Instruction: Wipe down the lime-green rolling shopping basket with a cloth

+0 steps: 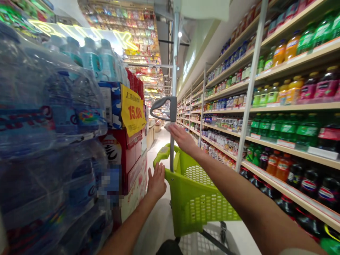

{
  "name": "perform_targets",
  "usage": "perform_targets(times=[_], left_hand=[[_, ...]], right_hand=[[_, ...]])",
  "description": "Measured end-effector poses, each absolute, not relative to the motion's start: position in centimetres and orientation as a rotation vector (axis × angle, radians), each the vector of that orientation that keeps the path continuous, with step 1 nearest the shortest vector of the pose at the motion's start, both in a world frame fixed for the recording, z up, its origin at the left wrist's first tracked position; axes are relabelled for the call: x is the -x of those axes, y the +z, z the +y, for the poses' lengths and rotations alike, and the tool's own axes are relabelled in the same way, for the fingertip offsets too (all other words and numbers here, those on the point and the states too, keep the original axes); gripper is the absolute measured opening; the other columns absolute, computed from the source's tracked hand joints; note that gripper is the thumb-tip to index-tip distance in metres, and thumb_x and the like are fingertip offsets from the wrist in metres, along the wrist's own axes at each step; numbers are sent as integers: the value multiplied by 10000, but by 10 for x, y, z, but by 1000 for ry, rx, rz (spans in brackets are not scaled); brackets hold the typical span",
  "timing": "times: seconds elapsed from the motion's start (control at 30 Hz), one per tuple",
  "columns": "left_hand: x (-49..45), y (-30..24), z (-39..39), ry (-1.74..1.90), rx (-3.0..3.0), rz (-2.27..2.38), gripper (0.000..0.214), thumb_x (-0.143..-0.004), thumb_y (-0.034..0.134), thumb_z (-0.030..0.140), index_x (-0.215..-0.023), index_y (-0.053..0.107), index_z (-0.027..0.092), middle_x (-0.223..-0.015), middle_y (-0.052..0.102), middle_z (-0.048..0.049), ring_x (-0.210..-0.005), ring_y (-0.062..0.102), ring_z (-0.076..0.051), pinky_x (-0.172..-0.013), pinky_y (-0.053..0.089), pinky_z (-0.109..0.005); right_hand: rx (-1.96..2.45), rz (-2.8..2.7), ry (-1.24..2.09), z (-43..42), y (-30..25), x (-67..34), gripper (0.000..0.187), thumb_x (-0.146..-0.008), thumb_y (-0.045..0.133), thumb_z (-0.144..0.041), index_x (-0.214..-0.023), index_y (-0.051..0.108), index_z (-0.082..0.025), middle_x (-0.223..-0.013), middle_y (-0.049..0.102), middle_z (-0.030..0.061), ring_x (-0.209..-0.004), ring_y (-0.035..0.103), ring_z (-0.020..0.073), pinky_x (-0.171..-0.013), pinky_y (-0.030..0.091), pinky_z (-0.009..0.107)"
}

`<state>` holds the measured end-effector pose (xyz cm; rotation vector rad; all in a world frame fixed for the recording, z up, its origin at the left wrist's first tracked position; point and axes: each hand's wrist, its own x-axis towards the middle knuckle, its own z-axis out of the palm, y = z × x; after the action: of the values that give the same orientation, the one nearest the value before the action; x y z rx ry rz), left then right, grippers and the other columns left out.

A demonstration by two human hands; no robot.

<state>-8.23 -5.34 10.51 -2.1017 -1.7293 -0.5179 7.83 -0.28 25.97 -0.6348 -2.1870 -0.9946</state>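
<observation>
A lime-green plastic shopping cart (202, 205) with perforated sides stands in front of me. A grey upright pole (172, 156) rises from it, with a grey loop handle (162, 108) partway up. My right hand (182, 138) reaches across to the pole just below the loop. Its fingers lie close together, and a small whitish piece (167, 125) shows at their tips; its kind is unclear. My left hand (157, 181) is open beside the cart's green push handle (162, 153), fingers stretched upward near its edge. Whether the left fingertips touch the cart is hard to tell.
Shrink-wrapped water bottles (61, 102) and stacked drink cartons (124, 156) stand close on the left, with a yellow price sign (133, 110). Shelves of bottled drinks (289, 125) line the right. The pale aisle floor (156, 140) runs ahead between them.
</observation>
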Motion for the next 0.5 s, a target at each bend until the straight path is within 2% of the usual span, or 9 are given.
perform_targets(times=[0.1,0.3,0.5], left_hand=[[79,105,-57,-534,2106,-1729,719,-663,439,204,-1352,268,90,-1455,202,-96,-1348,121,-251,-1069,97,-517],[71,111,-66,-500,2137,-1769,734,-666,442,236,-1351,253,53,-1455,193,-119,-1350,103,-257,-1072,97,-502],[58,110,-68,-510,2133,-1748,756,-672,463,269,-1355,231,42,-1456,196,-124,-1349,99,-264,-1076,121,-462]], right_hand=[[671,-2124,-1014,-3,269,-82,448,-850,333,-41,-1285,410,-117,-1376,378,95,-1324,215,215,-1066,276,420],[452,-2411,-1017,-15,166,-106,386,-884,324,-122,-1244,459,-157,-1275,509,62,-1232,398,161,-971,419,338],[654,-1998,-814,-5,169,-102,470,-846,319,-37,-1290,416,-153,-1360,403,83,-1317,228,192,-1054,331,406]])
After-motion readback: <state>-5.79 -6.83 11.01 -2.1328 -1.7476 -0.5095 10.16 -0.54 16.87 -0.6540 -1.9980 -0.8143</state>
